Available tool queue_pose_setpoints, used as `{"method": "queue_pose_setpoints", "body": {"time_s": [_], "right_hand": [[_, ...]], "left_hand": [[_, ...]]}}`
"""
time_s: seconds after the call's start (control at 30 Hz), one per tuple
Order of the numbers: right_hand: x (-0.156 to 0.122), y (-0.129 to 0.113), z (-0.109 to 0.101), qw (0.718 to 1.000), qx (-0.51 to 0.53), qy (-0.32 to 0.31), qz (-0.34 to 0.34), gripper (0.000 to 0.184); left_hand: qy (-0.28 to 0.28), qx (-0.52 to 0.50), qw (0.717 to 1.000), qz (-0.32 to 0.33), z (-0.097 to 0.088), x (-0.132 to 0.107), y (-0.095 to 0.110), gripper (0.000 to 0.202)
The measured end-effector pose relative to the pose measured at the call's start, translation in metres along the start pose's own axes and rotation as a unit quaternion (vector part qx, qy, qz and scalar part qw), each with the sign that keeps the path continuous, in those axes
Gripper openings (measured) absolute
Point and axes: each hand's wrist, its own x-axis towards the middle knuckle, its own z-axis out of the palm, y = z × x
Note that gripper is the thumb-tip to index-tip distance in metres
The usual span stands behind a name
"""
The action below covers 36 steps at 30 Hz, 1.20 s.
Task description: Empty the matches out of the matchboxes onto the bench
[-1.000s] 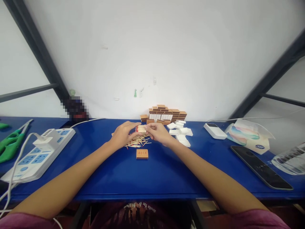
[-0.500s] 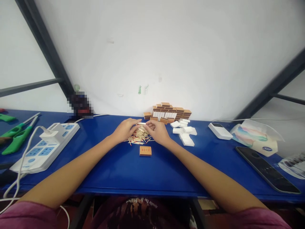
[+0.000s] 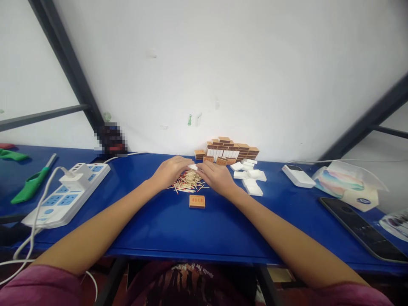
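Over a loose pile of matches (image 3: pixel 188 182) with reddish tips, my left hand (image 3: pixel 172 171) and my right hand (image 3: pixel 218 175) meet around a small white matchbox tray (image 3: pixel 193 167). Fingers of both hands close on its two ends, and they cover most of it. Whether matches lie inside the tray cannot be seen. On my side of the pile lies an orange-brown matchbox (image 3: pixel 196 201) with printed characters on top. Several white matchbox trays (image 3: pixel 251 185) are heaped to the right of my right hand.
Stacked matchboxes (image 3: pixel 242 151) stand against the wall behind the hands. A power strip (image 3: pixel 60 206) with white cables and a green long-necked lighter (image 3: pixel 32 185) are at left. A white device (image 3: pixel 298 176), a plastic packet (image 3: pixel 347 185) and a phone (image 3: pixel 360 227) lie at right.
The white tray has tilted between my hands, and my right fingers now stretch further over it. The whole view has shifted slightly, so things appear a little further right.
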Motion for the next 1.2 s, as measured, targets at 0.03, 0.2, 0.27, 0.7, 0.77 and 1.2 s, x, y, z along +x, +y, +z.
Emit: {"method": "queue_pose_setpoints", "body": {"time_s": [0.03,0.2,0.27,0.7,0.77,1.2], "right_hand": [[0.001,0.0,-0.003,1.0,-0.014,-0.005,-0.008,0.029],[0.006,0.0,-0.015,0.999,-0.047,-0.003,-0.023,0.027],[0.006,-0.001,-0.019,0.999,-0.046,-0.002,-0.027,0.027],[-0.013,0.079,-0.07,0.92,0.175,0.042,0.348,0.029],[-0.025,0.108,-0.084,0.901,0.176,-0.026,0.395,0.029],[-0.016,0.068,-0.063,0.94,0.153,-0.126,0.277,0.028]], "left_hand": [[0.009,0.013,1.0,0.01,-0.002,0.001,0.001,0.035],[0.081,0.049,0.995,0.037,-0.006,0.004,0.013,0.031],[0.113,0.055,0.991,0.037,-0.006,0.004,0.018,0.029],[0.187,0.06,0.981,0.01,-0.012,0.006,0.027,0.018],[0.183,0.063,0.981,0.011,-0.012,0.005,0.024,0.015],[0.113,0.042,0.992,0.035,-0.013,0.003,0.027,0.022]]}}
